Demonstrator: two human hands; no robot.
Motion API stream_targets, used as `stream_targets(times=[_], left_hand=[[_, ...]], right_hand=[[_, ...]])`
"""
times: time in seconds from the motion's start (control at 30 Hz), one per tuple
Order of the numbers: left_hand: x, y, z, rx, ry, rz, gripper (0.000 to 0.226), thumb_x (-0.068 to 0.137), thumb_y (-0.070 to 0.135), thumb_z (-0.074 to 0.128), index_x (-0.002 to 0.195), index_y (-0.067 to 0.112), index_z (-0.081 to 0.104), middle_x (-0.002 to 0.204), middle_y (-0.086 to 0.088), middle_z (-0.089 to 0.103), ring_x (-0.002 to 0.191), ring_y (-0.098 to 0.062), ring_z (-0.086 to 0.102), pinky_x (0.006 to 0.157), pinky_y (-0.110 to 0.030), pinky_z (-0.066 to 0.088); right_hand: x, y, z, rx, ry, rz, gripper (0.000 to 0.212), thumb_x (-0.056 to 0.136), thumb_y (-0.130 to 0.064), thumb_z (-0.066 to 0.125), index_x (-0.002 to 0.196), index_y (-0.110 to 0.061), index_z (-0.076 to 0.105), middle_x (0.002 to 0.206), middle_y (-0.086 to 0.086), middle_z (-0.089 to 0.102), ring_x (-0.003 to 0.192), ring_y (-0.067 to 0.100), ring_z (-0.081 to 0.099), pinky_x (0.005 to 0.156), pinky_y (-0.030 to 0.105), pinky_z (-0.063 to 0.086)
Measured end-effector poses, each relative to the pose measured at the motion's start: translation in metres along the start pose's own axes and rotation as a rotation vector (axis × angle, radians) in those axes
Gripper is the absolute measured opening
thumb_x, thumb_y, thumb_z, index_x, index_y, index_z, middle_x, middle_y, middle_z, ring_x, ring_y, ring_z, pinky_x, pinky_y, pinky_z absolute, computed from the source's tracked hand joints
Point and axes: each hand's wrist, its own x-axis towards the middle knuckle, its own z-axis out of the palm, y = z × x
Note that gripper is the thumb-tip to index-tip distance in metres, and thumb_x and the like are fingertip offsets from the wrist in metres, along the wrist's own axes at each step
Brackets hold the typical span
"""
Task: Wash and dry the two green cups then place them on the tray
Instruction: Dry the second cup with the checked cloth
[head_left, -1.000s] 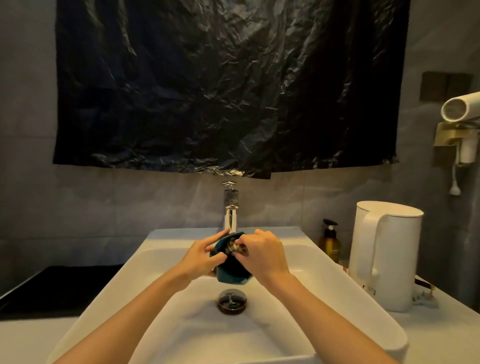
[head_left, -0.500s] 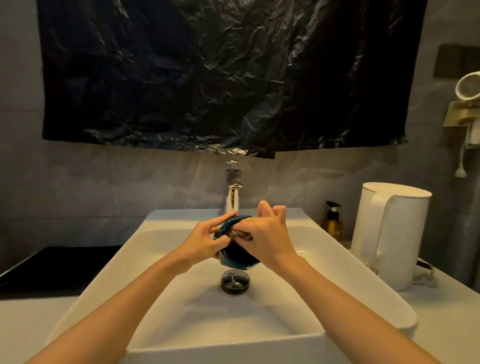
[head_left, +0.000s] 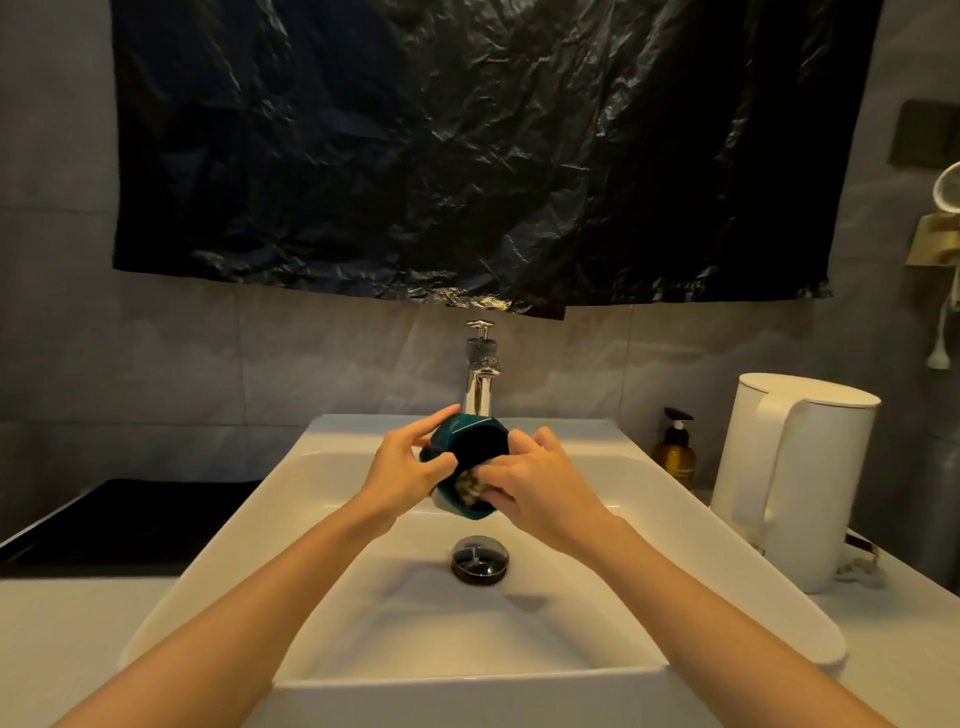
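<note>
My left hand (head_left: 402, 470) and right hand (head_left: 540, 486) cover much of the green cup (head_left: 470, 441). The right hand pinches a small mottled wad (head_left: 470, 486) at the rim; I cannot tell what it is. The cup hides the faucet (head_left: 482, 374) spout. The pump bottle (head_left: 674, 457) label is too small to read. The right edge cuts off a white wall-mounted device (head_left: 948, 189).

Dark green cup (head_left: 457, 439) (black inside), white sink (head_left: 363, 467).

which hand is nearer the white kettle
Right. The right hand, holding a scrub pad in the green cup, is on the side toward the kettle; the left hand grips the cup's other side, farther from it.
</note>
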Motion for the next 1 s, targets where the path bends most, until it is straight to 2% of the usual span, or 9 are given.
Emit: stream_targets(times=[0.07, 0.13, 0.2, 0.33, 0.5, 0.6, 0.67, 0.83, 1.0], left_hand=[[-0.001, -0.002, 0.001, 0.02, -0.015, -0.023, 0.055, 0.086, 0.001, 0.056, 0.132, 0.032, 0.052, 0.109, -0.002, 0.058, 0.103, -0.021, 0.053, 0.077, -0.037, 0.058], [-0.003, -0.005, 0.004, 0.005, -0.05, -0.077, 0.053, 0.088, 0.002, 0.055, 0.133, 0.03, 0.051, 0.109, -0.003, 0.058, 0.103, -0.024, 0.055, 0.073, -0.037, 0.059], [-0.003, -0.004, 0.006, -0.027, -0.061, -0.097, 0.053, 0.089, 0.002, 0.054, 0.135, 0.028, 0.049, 0.115, -0.005, 0.059, 0.105, -0.026, 0.056, 0.073, -0.038, 0.059], [-0.001, 0.001, 0.004, -0.165, -0.101, -0.113, 0.052, 0.092, 0.005, 0.055, 0.136, 0.031, 0.046, 0.118, -0.007, 0.06, 0.102, -0.023, 0.059, 0.067, -0.031, 0.059], [-0.003, 0.002, 0.01, -0.141, -0.145, -0.106, 0.048, 0.092, 0.01, 0.055, 0.135, 0.031, 0.047, 0.12, -0.006, 0.058, 0.108, -0.025, 0.056, 0.068, -0.032, 0.058], [-0.004, 0.002, 0.01, -0.182, -0.13, -0.098, 0.047, 0.092, 0.013, 0.055, 0.136, 0.028, 0.046, 0.122, -0.007, 0.059, 0.109, -0.024, 0.056, 0.069, -0.032, 0.058], [-0.004, 0.002, 0.008, -0.221, -0.102, -0.108, 0.048, 0.092, 0.014, 0.055, 0.137, 0.027, 0.046, 0.121, -0.007, 0.061, 0.107, -0.024, 0.058, 0.069, -0.032, 0.058], [-0.003, -0.002, 0.002, -0.235, -0.052, -0.119, 0.049, 0.093, 0.013, 0.054, 0.139, 0.025, 0.044, 0.119, -0.009, 0.063, 0.106, -0.027, 0.061, 0.07, -0.037, 0.06], [-0.005, 0.0, 0.009, -0.155, -0.088, -0.108, 0.047, 0.093, 0.014, 0.053, 0.138, 0.025, 0.045, 0.12, -0.004, 0.06, 0.11, -0.026, 0.057, 0.074, -0.037, 0.057]], right_hand=[[-0.003, -0.002, 0.0, 0.101, -0.102, -0.001, 0.015, 0.09, -0.029, 0.061, 0.102, -0.029, 0.07, 0.101, -0.013, 0.07, 0.094, 0.015, 0.045, 0.074, 0.033, 0.022], [-0.006, -0.004, 0.004, 0.149, -0.126, 0.015, 0.018, 0.094, -0.032, 0.057, 0.108, -0.031, 0.068, 0.109, -0.015, 0.067, 0.099, 0.013, 0.036, 0.075, 0.035, 0.018], [-0.005, -0.007, 0.005, 0.115, -0.073, 0.034, 0.015, 0.089, -0.033, 0.062, 0.102, -0.032, 0.07, 0.104, -0.016, 0.069, 0.097, 0.015, 0.037, 0.073, 0.035, 0.017], [0.004, -0.011, 0.004, 0.046, 0.155, 0.201, 0.005, 0.078, -0.034, 0.073, 0.082, -0.033, 0.075, 0.082, -0.017, 0.072, 0.079, 0.017, 0.047, 0.067, 0.033, 0.024], [0.011, -0.011, 0.0, -0.011, 0.262, 0.359, 0.006, 0.076, -0.035, 0.076, 0.078, -0.03, 0.074, 0.073, -0.01, 0.072, 0.072, 0.015, 0.052, 0.064, 0.034, 0.036], [0.008, -0.012, 0.001, 0.079, 0.293, 0.309, 0.009, 0.077, -0.03, 0.077, 0.085, -0.033, 0.075, 0.08, -0.014, 0.072, 0.074, 0.012, 0.045, 0.069, 0.031, 0.023], [0.008, -0.013, 0.0, 0.188, 0.246, 0.275, 0.013, 0.081, -0.03, 0.073, 0.093, -0.035, 0.074, 0.09, -0.017, 0.072, 0.081, 0.01, 0.037, 0.068, 0.031, 0.013], [0.004, -0.009, 0.004, 0.321, 0.05, 0.21, 0.023, 0.087, -0.037, 0.066, 0.109, -0.04, 0.07, 0.109, -0.024, 0.066, 0.091, 0.008, 0.03, 0.07, 0.034, 0.013], [0.006, -0.012, 0.001, 0.152, 0.166, 0.227, 0.011, 0.082, -0.041, 0.07, 0.09, -0.038, 0.076, 0.087, -0.015, 0.073, 0.085, 0.012, 0.041, 0.072, 0.033, 0.019]])
